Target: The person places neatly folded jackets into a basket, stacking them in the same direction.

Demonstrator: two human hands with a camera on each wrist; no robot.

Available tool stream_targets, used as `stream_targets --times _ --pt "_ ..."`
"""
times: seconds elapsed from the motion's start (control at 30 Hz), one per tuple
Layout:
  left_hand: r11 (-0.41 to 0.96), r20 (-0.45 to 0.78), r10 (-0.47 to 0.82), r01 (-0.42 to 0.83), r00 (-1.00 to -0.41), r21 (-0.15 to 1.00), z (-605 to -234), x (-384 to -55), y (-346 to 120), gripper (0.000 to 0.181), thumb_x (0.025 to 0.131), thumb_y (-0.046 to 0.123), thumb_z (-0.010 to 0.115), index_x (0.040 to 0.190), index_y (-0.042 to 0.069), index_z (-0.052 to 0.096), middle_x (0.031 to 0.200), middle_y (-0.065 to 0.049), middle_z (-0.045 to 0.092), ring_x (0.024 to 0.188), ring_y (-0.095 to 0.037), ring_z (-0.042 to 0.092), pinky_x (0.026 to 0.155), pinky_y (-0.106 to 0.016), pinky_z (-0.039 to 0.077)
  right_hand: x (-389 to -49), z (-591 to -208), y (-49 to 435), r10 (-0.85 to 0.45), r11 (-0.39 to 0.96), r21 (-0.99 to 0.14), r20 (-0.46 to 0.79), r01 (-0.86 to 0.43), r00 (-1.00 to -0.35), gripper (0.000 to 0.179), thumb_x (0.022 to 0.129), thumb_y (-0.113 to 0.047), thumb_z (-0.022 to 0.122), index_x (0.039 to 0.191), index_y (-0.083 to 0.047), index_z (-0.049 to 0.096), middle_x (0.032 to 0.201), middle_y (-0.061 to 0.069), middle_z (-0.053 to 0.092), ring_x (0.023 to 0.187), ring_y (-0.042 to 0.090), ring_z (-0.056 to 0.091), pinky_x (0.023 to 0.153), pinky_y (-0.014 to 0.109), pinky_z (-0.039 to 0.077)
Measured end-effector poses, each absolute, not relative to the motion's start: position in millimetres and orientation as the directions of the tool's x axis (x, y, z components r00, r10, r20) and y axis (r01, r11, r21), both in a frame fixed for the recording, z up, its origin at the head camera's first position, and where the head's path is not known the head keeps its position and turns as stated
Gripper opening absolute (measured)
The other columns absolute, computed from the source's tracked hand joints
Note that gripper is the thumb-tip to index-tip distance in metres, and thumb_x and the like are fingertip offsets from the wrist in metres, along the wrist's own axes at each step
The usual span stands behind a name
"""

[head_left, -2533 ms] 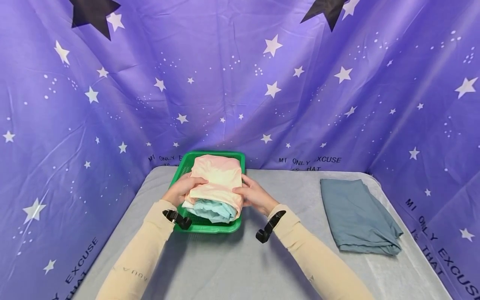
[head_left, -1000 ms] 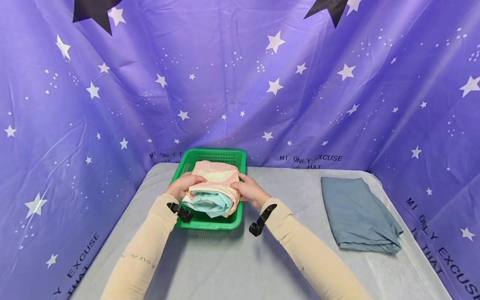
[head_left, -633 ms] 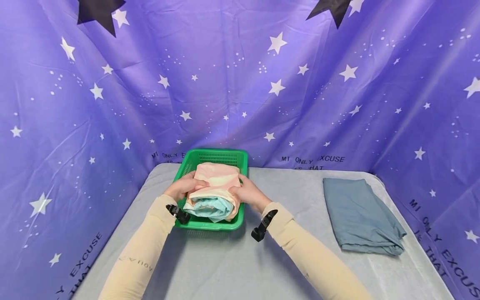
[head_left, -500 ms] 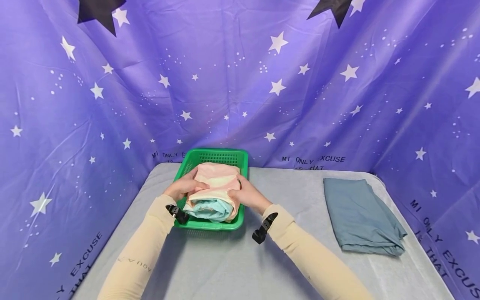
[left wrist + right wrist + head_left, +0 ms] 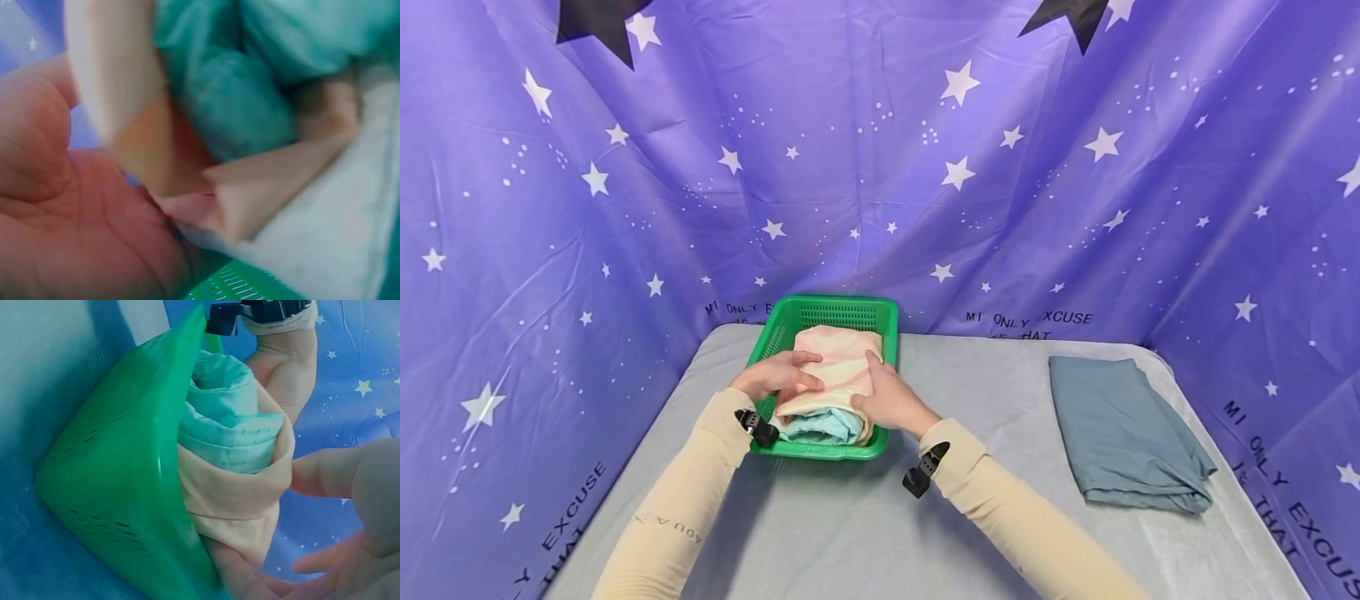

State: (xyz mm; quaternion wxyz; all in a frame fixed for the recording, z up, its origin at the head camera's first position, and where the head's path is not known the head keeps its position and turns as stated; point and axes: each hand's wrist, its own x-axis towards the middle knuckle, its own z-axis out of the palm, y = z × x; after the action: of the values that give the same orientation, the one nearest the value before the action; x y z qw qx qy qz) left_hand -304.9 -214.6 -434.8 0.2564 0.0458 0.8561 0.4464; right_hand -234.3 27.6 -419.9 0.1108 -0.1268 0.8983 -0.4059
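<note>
In the head view a folded pink and cream cloth lies in the green basket, wrapped round a light teal cloth that shows at its near end. My left hand rests on the bundle's left side, thumb and fingers reaching over its top. At the right side, my right hand touches the bundle with loosely spread fingers. The left wrist view shows an open palm beside the cloth. In the right wrist view the thumb and fingers are apart, a fingertip right at the cloth's edge.
A folded grey-blue cloth lies on the right part of the grey-covered table. A purple star-patterned curtain encloses the back and both sides. The basket stands near the table's back left edge.
The bundle has come down from above the basket and settled inside it. Both hands have eased from holding its sides to lying on it with loosened fingers. The grey-blue cloth stays put.
</note>
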Motion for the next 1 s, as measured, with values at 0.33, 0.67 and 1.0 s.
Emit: stream_targets --times 0.33,0.67,1.0 --pt "0.626 -0.425 0.335 -0.139 -0.841 0.767 -433.5 -302.5 -208.6 0.081 0.090 0.022 0.078 0.158 0.008 0.037 0.168 -0.023 0.023 0.154 -0.041 0.024 0.124 -0.059 0.023 -231.0 -423.2 29.2 -0.408 0.693 -0.676 -0.082 -0.251 -0.909 0.078 0.095 -0.021 0.070 0.160 -0.006 0.031 0.153 0.024 0.044 0.137 0.037 0.051 0.114 0.053 0.043" --pt "0.695 -0.472 0.320 -0.136 -0.821 0.706 -434.8 -301.1 -205.5 0.078 0.092 0.024 0.075 0.157 0.005 0.037 0.165 -0.021 0.029 0.151 -0.045 0.029 0.114 -0.066 0.036 -226.8 -429.1 27.5 -0.582 0.684 -0.575 -0.061 -0.448 -0.811 0.031 0.097 -0.012 0.066 0.127 -0.010 0.070 0.109 0.004 0.076 0.099 0.016 0.066 0.092 0.037 0.054" --pt "0.842 -0.389 0.263 0.014 -0.883 0.539 -423.3 -293.8 -200.1 0.072 0.096 0.024 0.070 0.156 0.003 0.037 0.163 -0.025 0.033 0.117 -0.039 0.053 0.095 -0.053 0.049 -225.3 -435.8 26.2 -0.683 0.672 -0.417 -0.030 -0.612 -0.729 0.021 0.097 -0.007 0.065 0.112 -0.011 0.079 0.113 -0.001 0.078 0.107 0.023 0.067 0.105 0.040 0.049"
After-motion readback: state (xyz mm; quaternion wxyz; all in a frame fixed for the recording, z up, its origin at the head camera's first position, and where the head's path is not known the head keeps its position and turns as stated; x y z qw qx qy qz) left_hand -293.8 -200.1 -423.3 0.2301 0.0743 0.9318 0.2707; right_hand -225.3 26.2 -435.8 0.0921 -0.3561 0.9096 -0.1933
